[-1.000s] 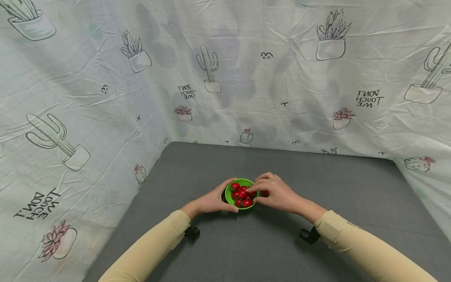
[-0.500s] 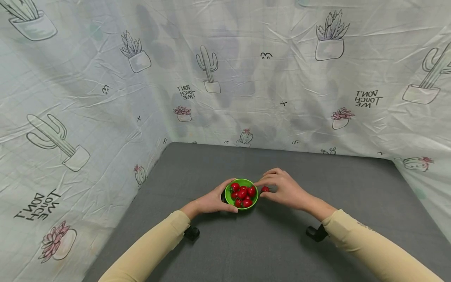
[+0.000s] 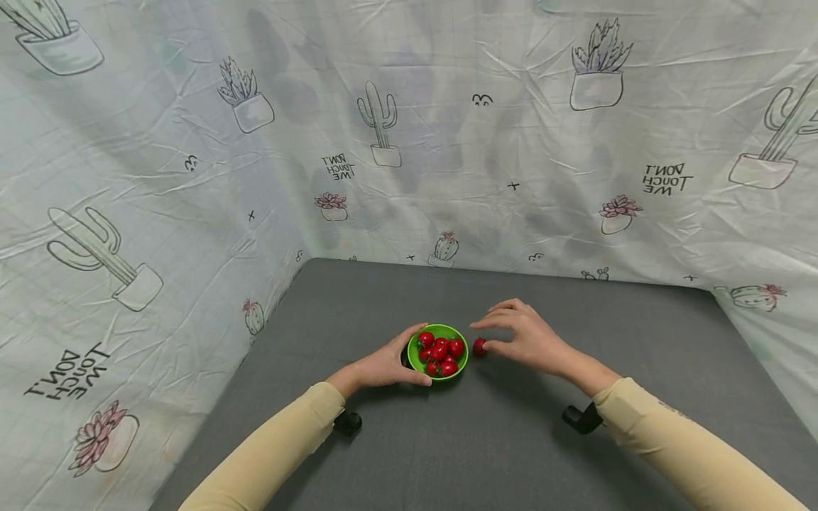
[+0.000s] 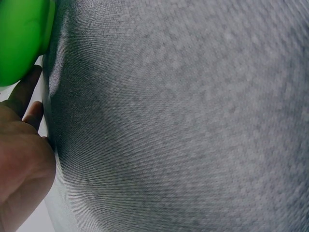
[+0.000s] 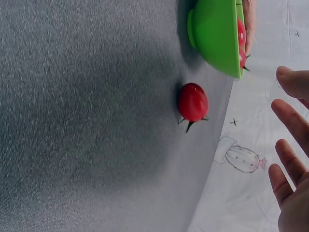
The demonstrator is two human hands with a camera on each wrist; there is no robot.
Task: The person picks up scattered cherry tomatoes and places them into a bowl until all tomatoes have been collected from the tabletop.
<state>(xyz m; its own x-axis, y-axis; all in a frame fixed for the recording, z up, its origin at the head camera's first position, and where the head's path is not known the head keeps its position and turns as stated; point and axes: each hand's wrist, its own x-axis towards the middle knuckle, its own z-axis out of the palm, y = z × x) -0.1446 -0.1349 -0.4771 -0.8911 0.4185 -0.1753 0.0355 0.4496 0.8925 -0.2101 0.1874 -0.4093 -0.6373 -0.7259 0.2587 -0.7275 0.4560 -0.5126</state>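
A small green bowl (image 3: pixel 441 329) on the grey tabletop holds several cherry tomatoes (image 3: pixel 439 352), red with green stems. My left hand (image 3: pixel 382 365) grips its left side, thumb at the near rim and fingers round the far side. In the left wrist view, fingers lie against the outer wall of the bowl (image 4: pixel 19 38). One single cherry tomato (image 3: pixel 479 346) lies on the tabletop just right of the bowl. My right hand (image 3: pixel 525 342) hovers over that spot with its fingers spread and holds nothing. Seen from the right wrist, the lone tomato (image 5: pixel 192 102) is apart from the fingers.
Grey cloth covers the tabletop (image 3: pixel 434 447). A white curtain (image 3: pixel 447 128) printed with potted cacti hangs behind it and along the left side. Black wrist mounts show under both forearms, the right mount (image 3: pixel 581 419) close above the cloth.
My right hand has let go of a cherry tomato in the bowl and drawn back to the right, its fingers opening over the loose tomato. The left hand keeps its grip on the bowl.
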